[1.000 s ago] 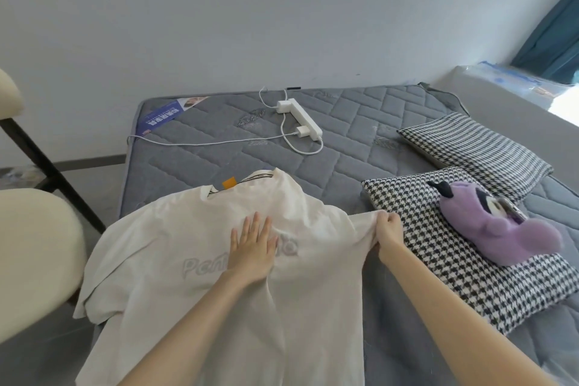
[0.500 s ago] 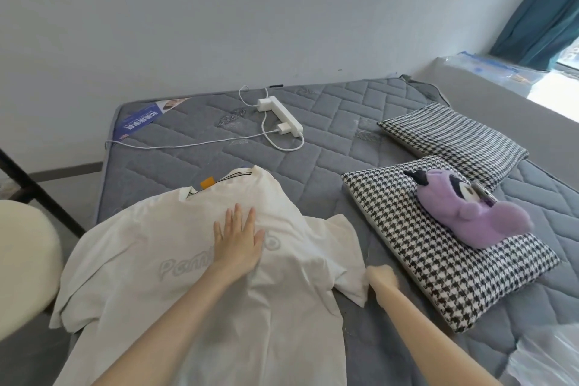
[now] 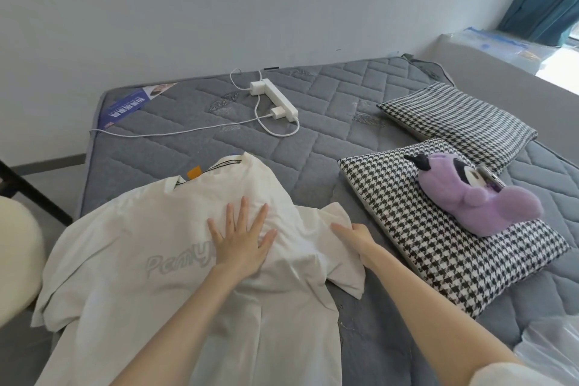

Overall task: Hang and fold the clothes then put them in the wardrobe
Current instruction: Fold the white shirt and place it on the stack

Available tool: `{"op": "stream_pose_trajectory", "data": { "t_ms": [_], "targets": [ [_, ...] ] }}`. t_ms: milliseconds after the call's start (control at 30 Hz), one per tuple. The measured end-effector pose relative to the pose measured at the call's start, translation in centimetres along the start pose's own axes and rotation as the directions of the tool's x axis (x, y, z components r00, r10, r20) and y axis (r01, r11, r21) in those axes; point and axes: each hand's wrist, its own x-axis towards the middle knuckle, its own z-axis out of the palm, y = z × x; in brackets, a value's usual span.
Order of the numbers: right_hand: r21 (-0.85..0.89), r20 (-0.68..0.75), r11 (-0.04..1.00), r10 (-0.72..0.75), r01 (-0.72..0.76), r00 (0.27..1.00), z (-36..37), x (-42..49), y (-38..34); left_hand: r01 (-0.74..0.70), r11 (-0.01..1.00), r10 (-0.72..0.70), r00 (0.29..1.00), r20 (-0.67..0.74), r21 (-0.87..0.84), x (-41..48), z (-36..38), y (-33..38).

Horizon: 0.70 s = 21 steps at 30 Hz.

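Chair cushions (image 3: pixel 15 254), soft and cream, sat at the far left, beside the gray mattress (image 3: pixel 313 160). We saw the white T-shirt (image 3: pixel 125 260) spread out on the near left part of the mattress, front side up, with gray letters on its chest and its neck pointing to the wall. The left hand (image 3: pixel 241 247) lay flat on the middle of the shirt, fingers straight and spread wide, pressing the cloth down and gripping nothing. Just to its right, the right hand (image 3: pixel 354 236) rested on the sleeve (image 3: pixel 344 276) on that side, fingers stretched out on the cloth and not curled around it. Farther back, a white power strip (image 3: pixel 280 99) and its cord (image 3: pixel 175 131) lay on the mattress. On the right we saw two checked pillows, the far pillow (image 3: pixel 463 116) and the near pillow (image 3: pixel 423 260), with a purple plush toy (image 3: pixel 470 204) lying on the near one. A clear plastic bag (image 3: pixel 551 345) filled the bottom right corner.
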Motion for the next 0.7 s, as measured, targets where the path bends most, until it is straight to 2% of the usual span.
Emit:
{"op": "stream_pose_trajectory", "data": {
  "t_ms": [167, 233, 267, 300, 367, 433, 467, 533, 600, 700],
  "targets": [
    [0.098, 0.070, 0.992, 0.074, -0.081, 0.995, 0.4, 0.6, -0.5, -0.003, 1.000, 0.003, 1.000, -0.021, -0.007, -0.3, 0.4, -0.4],
    [0.258, 0.061, 0.966, -0.008, -0.008, 0.998, -0.2, 0.5, -0.8, -0.005, 1.000, 0.005, 1.000, -0.015, -0.002, -0.3, 0.4, -0.4],
    [0.296, 0.006, 0.953, -0.076, 0.071, 0.997, -0.8, 0.4, -0.9, -0.007, 1.000, 0.007, 1.000, -0.012, 0.003, -0.2, 0.4, -0.4],
    [0.268, -0.077, 0.948, -0.158, 0.173, 0.985, -1.6, 0.3, -1.0, -0.010, 1.000, 0.010, 1.000, -0.009, 0.007, -0.1, 0.5, -0.4],
    [0.104, -0.243, 0.936, -0.305, 0.337, 0.921, -3.3, 0.3, -0.7, -0.014, 1.000, 0.014, 1.000, -0.005, 0.019, 0.0, 0.6, -0.3],
    [-0.052, -0.304, 0.931, -0.359, 0.361, 0.882, -4.3, 0.5, 0.3, -0.020, 0.999, 0.020, 1.000, -0.001, 0.039, 0.1, 0.7, -0.1],
    [-0.086, -0.300, 0.941, -0.337, 0.327, 0.892, -4.3, 0.6, 0.9, -0.023, 0.999, 0.023, 1.000, 0.004, 0.047, 0.1, 0.7, -0.1],
    [-0.035, -0.286, 0.975, -0.221, 0.221, 0.932, -3.9, 1.0, 1.8, -0.026, 0.998, 0.025, 1.000, 0.015, 0.050, 0.2, 0.6, -0.1],
    [0.140, -0.250, 0.983, -0.081, 0.119, 0.965, -3.4, 0.9, 1.6, -0.023, 0.999, 0.021, 0.999, 0.041, 0.046, 0.3, 0.4, -0.2],
    [0.349, -0.119, 0.937, 0.076, -0.030, 0.990, -4.2, -0.1, -0.4, -0.017, 0.999, 0.013, 0.995, 0.100, 0.042, 0.5, -0.2, -0.2]
  ]
}}
